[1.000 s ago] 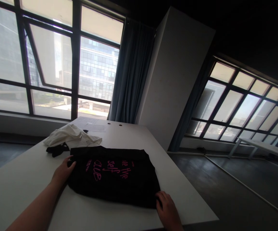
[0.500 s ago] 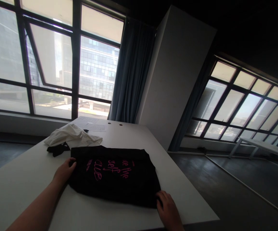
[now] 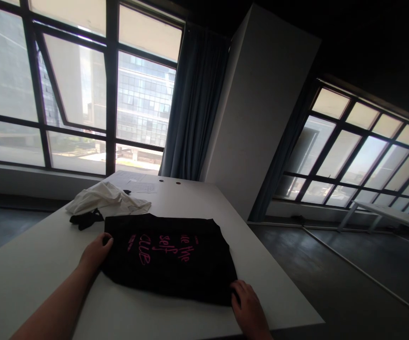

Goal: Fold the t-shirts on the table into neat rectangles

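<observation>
Black garment (image 3: 171, 257) with pink lettering lies flat on the white bench (image 3: 30, 278), unmoved since the earlier frames. Left hand (image 3: 94, 251) grips its left edge, right hand (image 3: 247, 302) its near right corner; both holds unchanged. White cloth (image 3: 107, 200) lies behind.

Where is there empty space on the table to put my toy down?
The white table is bare between the left hand and its near left edge, and beyond the black shirt toward the curtain. It is crowded around the white cloth.

A folded shirt (image 3: 171, 257) lies on the table (image 3: 30, 269), a crumpled cloth (image 3: 107, 199) behind it to the left.
</observation>
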Motion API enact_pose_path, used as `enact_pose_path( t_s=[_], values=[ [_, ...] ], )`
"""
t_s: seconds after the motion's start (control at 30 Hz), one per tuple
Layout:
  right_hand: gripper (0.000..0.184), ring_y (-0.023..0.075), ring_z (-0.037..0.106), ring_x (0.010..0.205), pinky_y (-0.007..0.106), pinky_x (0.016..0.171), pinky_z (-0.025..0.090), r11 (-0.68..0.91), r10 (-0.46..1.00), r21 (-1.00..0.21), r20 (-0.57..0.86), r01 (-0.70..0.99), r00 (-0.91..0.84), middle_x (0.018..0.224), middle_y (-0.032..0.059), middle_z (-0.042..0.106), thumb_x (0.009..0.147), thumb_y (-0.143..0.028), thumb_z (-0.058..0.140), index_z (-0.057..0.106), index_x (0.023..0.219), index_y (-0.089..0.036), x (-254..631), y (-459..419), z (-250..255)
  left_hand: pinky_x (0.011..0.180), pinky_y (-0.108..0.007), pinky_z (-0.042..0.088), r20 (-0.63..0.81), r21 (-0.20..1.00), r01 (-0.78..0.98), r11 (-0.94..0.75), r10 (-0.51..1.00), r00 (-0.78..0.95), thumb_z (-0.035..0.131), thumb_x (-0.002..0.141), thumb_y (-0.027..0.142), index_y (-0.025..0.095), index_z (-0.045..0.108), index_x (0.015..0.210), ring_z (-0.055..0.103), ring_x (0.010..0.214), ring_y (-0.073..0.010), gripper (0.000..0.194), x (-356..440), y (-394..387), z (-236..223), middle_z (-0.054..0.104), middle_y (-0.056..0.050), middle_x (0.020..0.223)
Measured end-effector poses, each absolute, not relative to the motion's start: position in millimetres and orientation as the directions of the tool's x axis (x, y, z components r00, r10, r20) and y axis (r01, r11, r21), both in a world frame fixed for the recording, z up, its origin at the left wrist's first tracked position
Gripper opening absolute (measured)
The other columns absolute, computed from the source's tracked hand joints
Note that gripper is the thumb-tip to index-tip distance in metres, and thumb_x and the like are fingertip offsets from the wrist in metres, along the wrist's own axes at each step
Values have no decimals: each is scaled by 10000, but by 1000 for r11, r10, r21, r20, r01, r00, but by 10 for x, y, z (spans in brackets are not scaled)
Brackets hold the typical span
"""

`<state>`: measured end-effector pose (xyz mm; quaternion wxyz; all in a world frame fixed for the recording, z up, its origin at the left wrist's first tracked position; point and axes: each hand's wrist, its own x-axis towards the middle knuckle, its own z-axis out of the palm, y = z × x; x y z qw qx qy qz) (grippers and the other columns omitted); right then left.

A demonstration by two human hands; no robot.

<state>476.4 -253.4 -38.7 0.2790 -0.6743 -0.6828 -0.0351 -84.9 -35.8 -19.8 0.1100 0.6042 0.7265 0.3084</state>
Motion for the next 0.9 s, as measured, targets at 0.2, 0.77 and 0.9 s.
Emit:
enact_pose_path(
  t_s=[0.2,0.77,0.9],
  values=[
    [295,292,634,1125,431,994,502,87,906,-349,417,933,72,1168,110,708,922,-269,469,720,1072,-228,4758,-2534,-374,724,-311,479,224,579,813,65,946,-236,507,903,435,232,627,1003,736,853,-286,256,-856,-354,-191,764,-79,916],
    [272,279,654,1076,412,956,524,106,890,-303,454,947,46,1139,102,715,925,-246,487,721,1062,-225,4768,-2529,-399,738,-317,488,218,580,811,78,944,-248,500,909,433,229,633,1001,739,877,-289,261,-846,-366,-187,768,-84,938],
    [271,271,654,1077,404,963,522,109,891,-300,453,948,41,1143,99,712,924,-234,492,721,1068,-224,4765,-2541,-380,753,-326,488,209,576,813,80,948,-241,481,913,442,232,627,1017,734,895,-299,277,-848,-357,-212,762,-86,940]
  ],
)
